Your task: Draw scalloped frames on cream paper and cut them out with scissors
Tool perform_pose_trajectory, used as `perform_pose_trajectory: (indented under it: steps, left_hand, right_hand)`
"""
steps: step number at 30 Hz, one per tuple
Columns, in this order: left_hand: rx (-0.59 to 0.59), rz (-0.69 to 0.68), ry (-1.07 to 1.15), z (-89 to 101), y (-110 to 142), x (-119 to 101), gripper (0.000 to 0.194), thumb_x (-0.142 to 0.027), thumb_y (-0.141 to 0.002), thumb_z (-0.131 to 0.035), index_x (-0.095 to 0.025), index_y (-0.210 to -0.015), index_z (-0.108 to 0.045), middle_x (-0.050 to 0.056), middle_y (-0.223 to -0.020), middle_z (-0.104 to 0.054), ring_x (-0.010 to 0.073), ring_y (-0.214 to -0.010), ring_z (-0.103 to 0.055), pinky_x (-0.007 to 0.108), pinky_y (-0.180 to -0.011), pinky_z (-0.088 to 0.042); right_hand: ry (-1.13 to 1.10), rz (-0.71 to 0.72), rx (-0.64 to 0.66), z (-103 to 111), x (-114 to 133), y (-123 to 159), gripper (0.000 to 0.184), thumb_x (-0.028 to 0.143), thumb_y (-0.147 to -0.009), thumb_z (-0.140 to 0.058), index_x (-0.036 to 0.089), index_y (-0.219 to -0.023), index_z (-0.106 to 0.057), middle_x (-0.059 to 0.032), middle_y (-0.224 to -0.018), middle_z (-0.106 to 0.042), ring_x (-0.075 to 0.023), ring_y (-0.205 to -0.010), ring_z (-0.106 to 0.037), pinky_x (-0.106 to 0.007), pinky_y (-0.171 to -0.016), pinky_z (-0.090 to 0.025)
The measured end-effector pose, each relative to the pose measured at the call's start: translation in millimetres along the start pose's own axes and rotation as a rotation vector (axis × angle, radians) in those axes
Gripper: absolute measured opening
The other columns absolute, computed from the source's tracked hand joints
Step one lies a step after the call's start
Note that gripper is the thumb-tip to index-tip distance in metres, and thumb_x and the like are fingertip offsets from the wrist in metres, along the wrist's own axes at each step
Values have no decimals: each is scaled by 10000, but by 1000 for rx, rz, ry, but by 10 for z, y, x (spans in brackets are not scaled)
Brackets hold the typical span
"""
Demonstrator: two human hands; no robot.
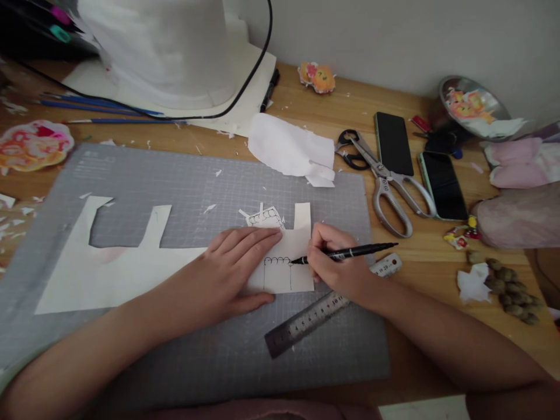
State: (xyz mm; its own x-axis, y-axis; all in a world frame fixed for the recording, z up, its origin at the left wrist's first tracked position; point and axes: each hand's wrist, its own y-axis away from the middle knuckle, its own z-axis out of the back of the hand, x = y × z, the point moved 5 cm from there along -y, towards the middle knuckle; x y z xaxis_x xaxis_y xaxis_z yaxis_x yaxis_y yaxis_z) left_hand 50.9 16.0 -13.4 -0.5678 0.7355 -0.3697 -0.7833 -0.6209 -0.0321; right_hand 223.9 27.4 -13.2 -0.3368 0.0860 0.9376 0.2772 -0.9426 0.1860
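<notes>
My left hand (240,262) lies flat on a cut sheet of white paper (131,274), its fingers stretched out toward the right. In my right hand (335,256) is a black marker pen (359,251), its tip touching the paper at the right end of a drawn line of small scallops. Two lines run down from that scalloped line to form a box shape. Just beyond my left fingertips sits a small paper cutout (265,217) with a similar inked pattern. A steel ruler (306,322) lies slanted below the paper, partly under my right hand and forearm.
A grey cutting mat (196,361) lies under the paper. Large scissors (385,175), two phones (395,143) and a metal bowl (455,87) are at the right. White paper scrap (291,146), blue brushes (100,108) and a black cable (258,58) lie toward the back.
</notes>
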Motion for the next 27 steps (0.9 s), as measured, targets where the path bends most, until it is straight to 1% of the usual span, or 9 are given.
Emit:
perform_pose_trajectory:
  steps: [3, 8, 12, 18, 23, 27]
  left_hand:
    - [-3, -7, -9, 3, 0, -5, 728, -542, -888, -475, -147, -1447, -227, 157, -1391, -476, 319, -1232, -438, 443, -978, -382]
    - [-11, -12, -20, -1, -7, -2, 720, -551, -884, -479, -122, -1425, -273, 157, -1385, -479, 313, -1224, -437, 429, -976, -382]
    - [-16, -21, -27, 2, -12, -5, 717, -548, -885, -478, -94, -1411, -302, 166, -1380, -483, 312, -1223, -435, 425, -979, -382]
    - [-23, -17, -9, 8, -8, -9, 723, -547, -881, -486, -109, -1422, -292, 164, -1380, -488, 317, -1221, -439, 438, -975, -387]
    - [-20, -15, -13, 4, -6, -6, 714, -550, -886, -475, -115, -1421, -290, 162, -1382, -486, 316, -1226, -440, 434, -973, -387]
    - [-9, -12, -6, -13, -6, 2, 724, -551, -890, -467, -144, -1446, -245, 150, -1399, -474, 313, -1234, -435, 440, -981, -380]
  right_hand:
    - [2, -14, -4, 16, -17, 4, 193, 117, -724, -472, 210, -593, -365, 70, -482, -432, -80, -456, -412, -216, -463, -299]
    - [19, 0, 38, -3, -25, 3, 198, 112, -728, -489, 206, -598, -372, 75, -488, -420, -76, -458, -410, -209, -456, -288]
    - [24, 12, 34, -9, -18, -5, 201, 111, -723, -490, 206, -599, -364, 77, -490, -405, -75, -457, -400, -208, -454, -279]
    - [34, 0, 24, -1, 12, 3, 204, 118, -714, -488, 206, -590, -352, 78, -490, -385, -74, -460, -390, -209, -457, -271]
    - [44, -10, 40, -7, 17, -1, 214, 116, -701, -477, 208, -579, -328, 79, -483, -361, -75, -458, -374, -211, -451, -252]
    - [53, 9, 52, -13, 25, -6, 223, 113, -691, -476, 207, -574, -312, 77, -490, -358, -72, -465, -360, -210, -458, -257]
